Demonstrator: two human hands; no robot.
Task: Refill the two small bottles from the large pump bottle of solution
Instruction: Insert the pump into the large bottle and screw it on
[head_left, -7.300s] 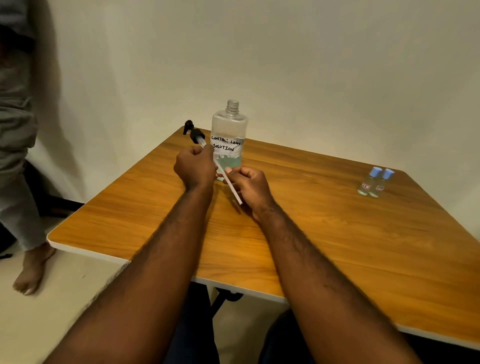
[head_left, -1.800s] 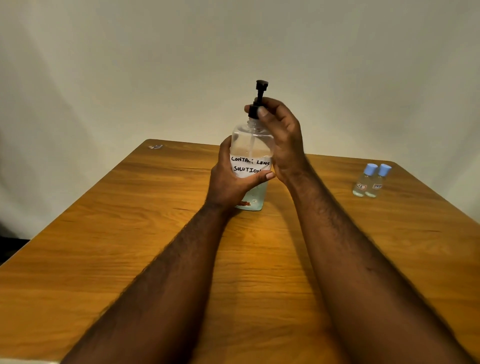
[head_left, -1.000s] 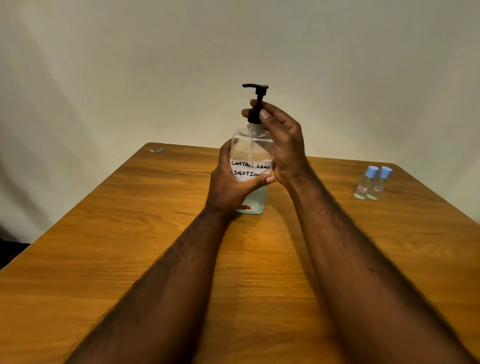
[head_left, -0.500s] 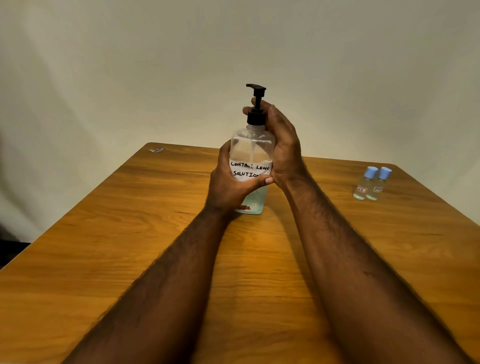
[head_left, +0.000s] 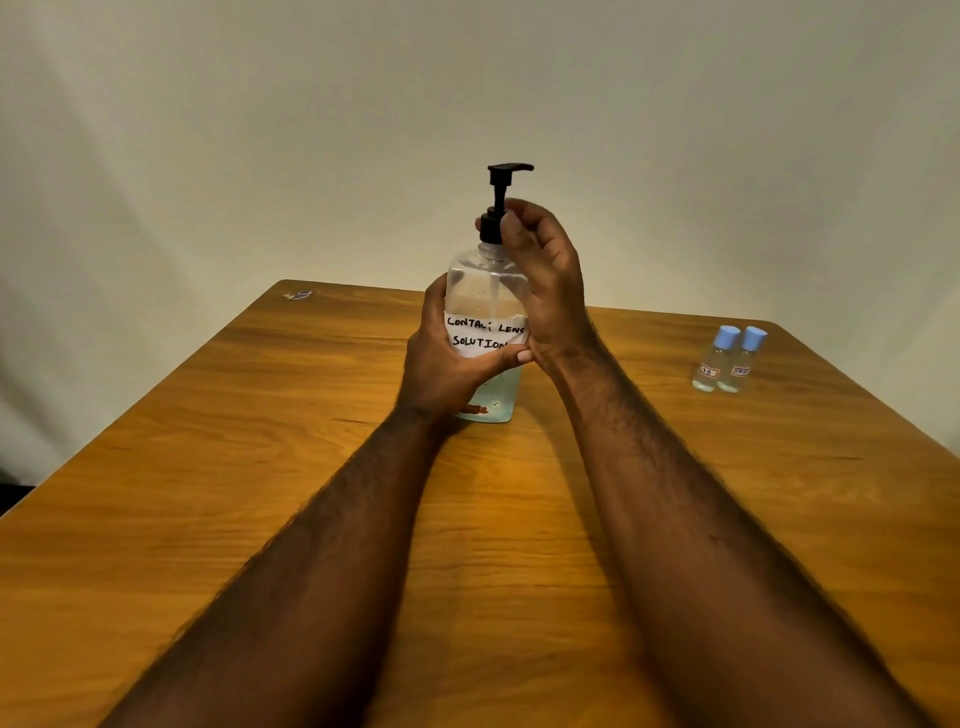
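Note:
The large clear pump bottle stands upright near the middle of the wooden table, with a white handwritten label reading "contact lens solution". My left hand wraps around its body at the label. My right hand pinches the black collar of the pump at the neck; the pump nozzle points right. Two small clear bottles with light blue caps stand side by side, capped, far off to the right of both hands.
A small scrap lies at the table's far left corner. A plain pale wall rises behind the table. The table's right edge runs close behind the small bottles.
The pump, out of the bottle 7 s ago, now sits in its neck. Over the last second my right hand has turned the collar and the nozzle swung from left to right.

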